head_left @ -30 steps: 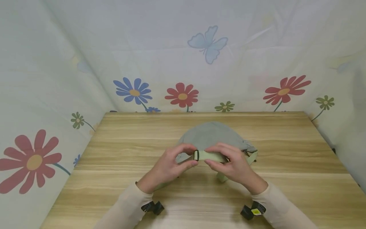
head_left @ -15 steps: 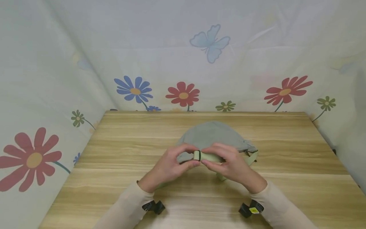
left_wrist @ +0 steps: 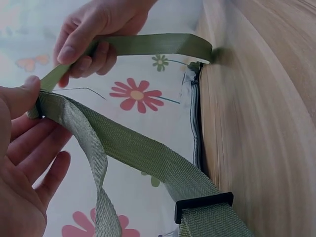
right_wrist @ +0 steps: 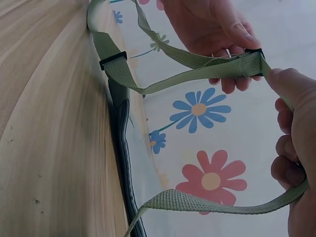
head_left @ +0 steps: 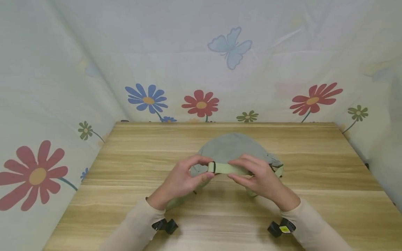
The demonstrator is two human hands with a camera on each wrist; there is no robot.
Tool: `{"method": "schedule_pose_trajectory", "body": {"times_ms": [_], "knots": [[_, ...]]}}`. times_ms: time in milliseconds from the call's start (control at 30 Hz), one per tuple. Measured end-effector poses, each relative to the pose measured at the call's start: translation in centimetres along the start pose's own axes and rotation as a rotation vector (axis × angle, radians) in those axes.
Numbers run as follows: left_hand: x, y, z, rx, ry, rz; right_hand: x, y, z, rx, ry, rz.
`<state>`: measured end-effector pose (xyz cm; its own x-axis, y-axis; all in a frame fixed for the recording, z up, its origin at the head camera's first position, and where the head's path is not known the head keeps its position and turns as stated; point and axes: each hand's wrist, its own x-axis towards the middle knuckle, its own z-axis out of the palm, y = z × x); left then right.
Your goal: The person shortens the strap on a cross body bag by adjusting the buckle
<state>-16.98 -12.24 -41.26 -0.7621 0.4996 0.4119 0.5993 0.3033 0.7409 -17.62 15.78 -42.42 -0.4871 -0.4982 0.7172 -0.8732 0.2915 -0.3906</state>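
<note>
A grey waist bag (head_left: 232,148) lies on the table behind my hands, its pale green strap (head_left: 227,168) raised in front of it. With thumb and fingers, my left hand (head_left: 183,179) pinches the black slider buckle (head_left: 214,167) threaded on the strap. My right hand (head_left: 260,177) grips the webbing just to the right, and a short flat stretch of it shows between the hands. In the left wrist view, a second black slider (left_wrist: 204,202) sits lower on the strap. The right wrist view shows webbing running from below my right hand toward the zipped bag edge (right_wrist: 123,148).
The wood-grain table (head_left: 132,150) stretches out on both sides of the bag. Behind it hangs a white curtain (head_left: 176,62) printed with flowers and a butterfly. Each wrist carries a small black camera, such as the left one (head_left: 164,226).
The right hand came up close to the buckle half a second ago. Now the hands are farther apart, the left shifted left with the buckle, and more strap shows between them.
</note>
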Motion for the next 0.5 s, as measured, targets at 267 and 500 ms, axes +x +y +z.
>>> {"method": "schedule_pose_trajectory", "body": {"times_ms": [267,500], "knots": [[0.1,0.0,0.1,-0.023,-0.015,-0.007,0.4,-0.3,0.5,0.023,0.017,-0.019],[0.3,-0.2,0.4,0.008,-0.051,0.059,0.8,-0.2,1.4,0.027,-0.004,-0.059]]}}
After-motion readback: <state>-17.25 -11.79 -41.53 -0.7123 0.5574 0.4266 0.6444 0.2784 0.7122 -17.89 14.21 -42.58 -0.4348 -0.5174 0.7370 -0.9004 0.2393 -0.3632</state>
